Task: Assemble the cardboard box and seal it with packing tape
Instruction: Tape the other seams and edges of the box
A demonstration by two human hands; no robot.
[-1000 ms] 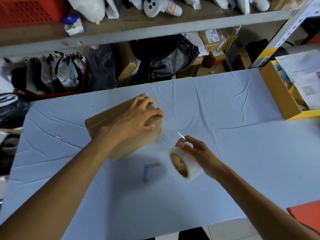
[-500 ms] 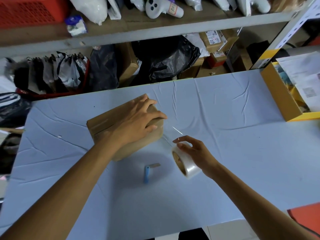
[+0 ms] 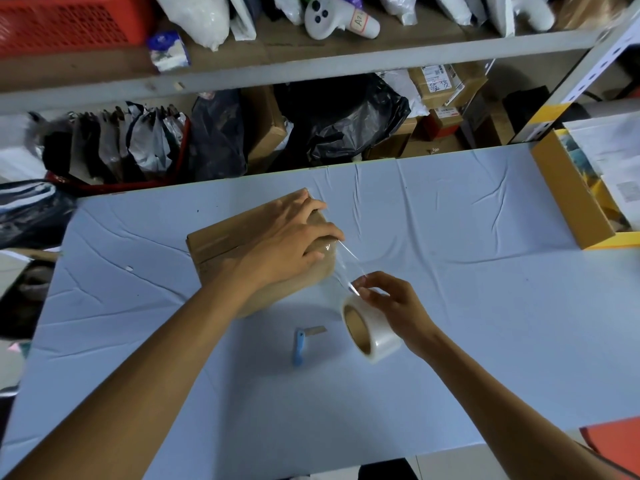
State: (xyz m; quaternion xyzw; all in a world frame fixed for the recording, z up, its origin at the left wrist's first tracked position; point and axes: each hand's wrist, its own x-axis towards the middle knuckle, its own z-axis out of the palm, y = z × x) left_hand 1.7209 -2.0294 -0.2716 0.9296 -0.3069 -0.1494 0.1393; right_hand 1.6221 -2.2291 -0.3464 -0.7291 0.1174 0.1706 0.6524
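The cardboard box (image 3: 214, 242) sat mid-frame on the blue table (image 3: 485, 341). The left hand (image 3: 287, 244) pressed flat on it, fingers straight. Just lower right, the right hand (image 3: 394, 303) curled around the tape roll (image 3: 372, 336), whose clear strip (image 3: 349, 268) reached the box.

The left hand (image 3: 294, 244) lies spread on top of the closed cardboard box (image 3: 221, 244), its fingertips at the box's right edge, where a strip of tape (image 3: 349, 265) is stuck. The strip runs taut from that edge to the roll of clear packing tape (image 3: 372, 332), which the right hand (image 3: 391, 303) grips near the box's right corner. A small blue box cutter (image 3: 299, 344), blade out, lies on the blue bench (image 3: 450, 306) just left of the roll. An open yellow-edged carton (image 3: 571, 199) sits at the far right.
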